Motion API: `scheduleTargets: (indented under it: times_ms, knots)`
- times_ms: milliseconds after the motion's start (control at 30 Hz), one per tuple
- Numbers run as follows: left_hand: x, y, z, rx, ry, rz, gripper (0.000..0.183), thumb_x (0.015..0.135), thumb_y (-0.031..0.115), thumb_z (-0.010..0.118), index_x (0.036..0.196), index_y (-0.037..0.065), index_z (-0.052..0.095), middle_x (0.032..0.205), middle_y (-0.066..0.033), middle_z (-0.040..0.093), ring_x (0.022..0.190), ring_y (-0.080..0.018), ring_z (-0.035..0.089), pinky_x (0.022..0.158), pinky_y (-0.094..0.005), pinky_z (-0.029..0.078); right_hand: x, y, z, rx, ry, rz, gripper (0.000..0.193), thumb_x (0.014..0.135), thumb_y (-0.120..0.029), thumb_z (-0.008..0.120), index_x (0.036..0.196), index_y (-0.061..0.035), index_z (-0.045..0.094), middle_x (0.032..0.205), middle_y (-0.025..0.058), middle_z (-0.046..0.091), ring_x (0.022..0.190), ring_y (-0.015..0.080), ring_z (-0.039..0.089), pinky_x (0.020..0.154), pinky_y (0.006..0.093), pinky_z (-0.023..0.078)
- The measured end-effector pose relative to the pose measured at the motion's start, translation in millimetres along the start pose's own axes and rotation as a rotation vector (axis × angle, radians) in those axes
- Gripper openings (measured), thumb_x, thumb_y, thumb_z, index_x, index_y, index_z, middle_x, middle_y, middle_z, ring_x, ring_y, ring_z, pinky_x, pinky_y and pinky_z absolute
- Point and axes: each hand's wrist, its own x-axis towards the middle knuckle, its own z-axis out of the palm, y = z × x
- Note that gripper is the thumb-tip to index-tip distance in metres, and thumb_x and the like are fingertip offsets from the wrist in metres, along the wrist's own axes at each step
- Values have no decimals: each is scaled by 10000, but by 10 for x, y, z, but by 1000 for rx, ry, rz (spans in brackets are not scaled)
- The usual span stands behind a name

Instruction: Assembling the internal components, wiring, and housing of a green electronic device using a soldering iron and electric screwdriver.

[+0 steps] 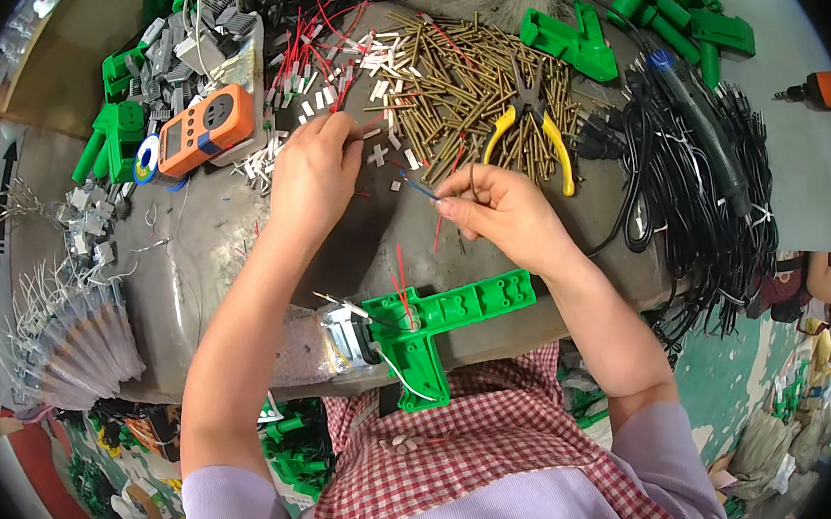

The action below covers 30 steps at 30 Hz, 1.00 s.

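Observation:
My right hand [503, 213] pinches a thin wire [419, 188], whose blue end points to the upper left. My left hand [319, 172] is curled, fingertips down, at the edge of a scatter of small white pieces [320, 99] and red wires [307, 50]; what its fingers hold is hidden. Below both hands, at the table's near edge, lies an open green plastic housing [470, 309] shaped like a pistol. Red wires stand up from its middle, and a motor-like silver part [345, 338] with white wires sits at its left end.
Long brass-coloured pins [459, 85] lie heaped at the back, with yellow-handled pliers [528, 124] on them. Bundled black cables [719, 190] and a soldering iron [697, 122] are at right. An orange meter [206, 130], grey parts and wired bagged pieces [84, 351] are at left.

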Motion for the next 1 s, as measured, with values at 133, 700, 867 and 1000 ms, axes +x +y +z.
scheduleTargets:
  times_ms: [133, 700, 867, 1000]
  knots:
    - [-200, 34, -203, -175, -80, -174, 139, 813, 54, 631, 946, 52, 671, 855, -102, 631, 753, -235, 625, 688, -313, 488, 9, -46, -1, -68, 55, -16, 124, 887, -121, 612, 905, 2, 607, 697, -13, 561, 608, 32, 495, 552, 208, 409]
    - [152, -96, 110, 190, 64, 161, 88, 737, 83, 688, 802, 64, 632, 956, -51, 607, 938, -276, 557, 816, -384, 442, 6, -80, 49, -23, 10, 12, 145, 892, -127, 616, 930, 11, 637, 692, -25, 566, 614, 30, 491, 568, 201, 404]
    - [-242, 215, -236, -481, -160, -215, 150, 817, 47, 653, 958, 20, 610, 882, -59, 657, 766, -172, 634, 706, -280, 500, -28, -117, 99, -77, 98, -99, 140, 904, -124, 600, 940, 11, 621, 679, -19, 558, 618, 41, 501, 572, 208, 410]
    - [-459, 438, -490, -1045, -207, -433, 99, 869, 34, 627, 955, -10, 607, 891, -28, 631, 815, -104, 600, 732, -250, 491, -105, -271, 217, -59, 61, -128, 172, 943, -163, 550, 979, -3, 604, 652, 18, 545, 593, 60, 491, 551, 243, 411]
